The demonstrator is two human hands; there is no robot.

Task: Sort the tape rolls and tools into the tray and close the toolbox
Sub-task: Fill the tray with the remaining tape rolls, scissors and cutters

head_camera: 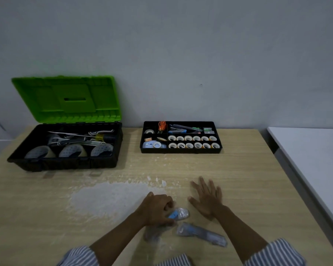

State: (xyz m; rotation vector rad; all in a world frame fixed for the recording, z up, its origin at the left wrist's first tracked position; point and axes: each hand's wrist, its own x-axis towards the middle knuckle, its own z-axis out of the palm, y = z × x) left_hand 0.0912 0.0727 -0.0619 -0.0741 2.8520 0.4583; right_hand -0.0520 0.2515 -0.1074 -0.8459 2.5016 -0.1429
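Your wood-grain table (238,175) (dusted white) meets a grey wall (181,54). Your left hand (156,208) grips a plastic-wrapped blue tool (179,214) near the front edge; your right hand (208,199) is flat, fingers spread.

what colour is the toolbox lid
Bright green lid, open above the black toolbox base; head view.

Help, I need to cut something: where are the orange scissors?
Head view: orange scissors lie in the black tray's back row, right of a lone tape roll.
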